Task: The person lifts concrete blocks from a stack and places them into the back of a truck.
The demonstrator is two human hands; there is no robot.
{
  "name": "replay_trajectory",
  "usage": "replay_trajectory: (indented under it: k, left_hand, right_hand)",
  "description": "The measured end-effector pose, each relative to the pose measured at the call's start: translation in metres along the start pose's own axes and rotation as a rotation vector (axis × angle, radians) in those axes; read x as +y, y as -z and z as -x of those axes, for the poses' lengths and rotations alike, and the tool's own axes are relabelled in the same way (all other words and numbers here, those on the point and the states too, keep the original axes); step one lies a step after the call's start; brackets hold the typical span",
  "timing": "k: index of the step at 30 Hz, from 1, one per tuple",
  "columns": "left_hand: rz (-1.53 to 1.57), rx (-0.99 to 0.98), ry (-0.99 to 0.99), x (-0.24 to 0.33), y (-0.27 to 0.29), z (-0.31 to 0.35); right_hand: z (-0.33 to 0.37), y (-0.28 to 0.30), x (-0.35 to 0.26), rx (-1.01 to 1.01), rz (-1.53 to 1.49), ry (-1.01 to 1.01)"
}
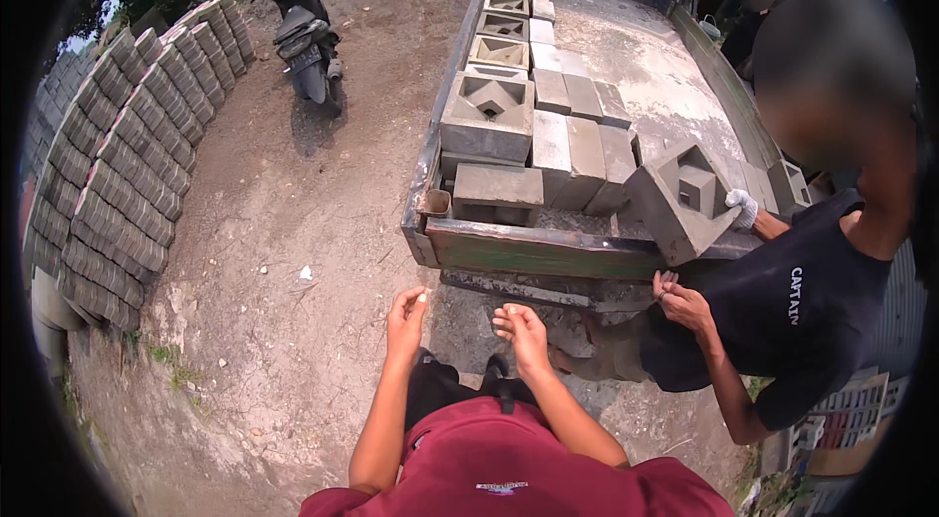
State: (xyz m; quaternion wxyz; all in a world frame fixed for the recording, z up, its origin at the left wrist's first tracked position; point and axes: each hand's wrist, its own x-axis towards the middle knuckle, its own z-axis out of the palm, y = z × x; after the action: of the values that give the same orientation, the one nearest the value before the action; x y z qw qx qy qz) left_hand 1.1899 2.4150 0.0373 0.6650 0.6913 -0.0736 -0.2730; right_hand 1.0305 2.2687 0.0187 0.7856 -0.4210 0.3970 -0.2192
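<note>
My left hand (406, 321) is raised in front of my body with its fingers curled in against the thumb; nothing shows in it. To its right, my right hand (525, 336) hangs in the air, fingers loosely bent and a little apart, holding nothing. Both are just short of the truck bed's green rear edge (548, 251) and touch no block. Closest beyond that edge lies a grey concrete block (497, 186). A co-worker's gloved hand (743, 210) grips a tilted hollow concrete block (685, 201) at the bed's rear right; the co-worker's other hand (685, 302) is bare and low.
Rows of hollow vent blocks (487, 116) and solid grey blocks (586, 157) line the left side of the truck bed (636, 47). A dark motorcycle (308, 43) is parked on the dirt ground (254, 321). Tall stacked pavers (127, 145) stand far left. The co-worker (773, 302) stands close at right.
</note>
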Motion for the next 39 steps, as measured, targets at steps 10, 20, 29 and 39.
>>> replay_trajectory:
  k: [10,20,29,39]
  left_hand:
    - [-0.031,0.682,-0.056,-0.103,0.233,0.094]
    - [0.029,1.119,0.15,-0.135,0.461,0.223]
    - [0.246,1.434,0.205,-0.165,0.603,0.237]
    - [0.072,1.364,0.402,-0.191,0.86,0.173]
  right_hand:
    - [0.018,-0.197,0.13,-0.683,0.915,0.412]
    - [0.083,-0.434,0.292,-1.306,1.175,0.406]
    - [0.16,-0.632,0.412,-1.8,1.386,0.553]
    - [0.21,-0.933,0.576,-2.249,1.39,0.57]
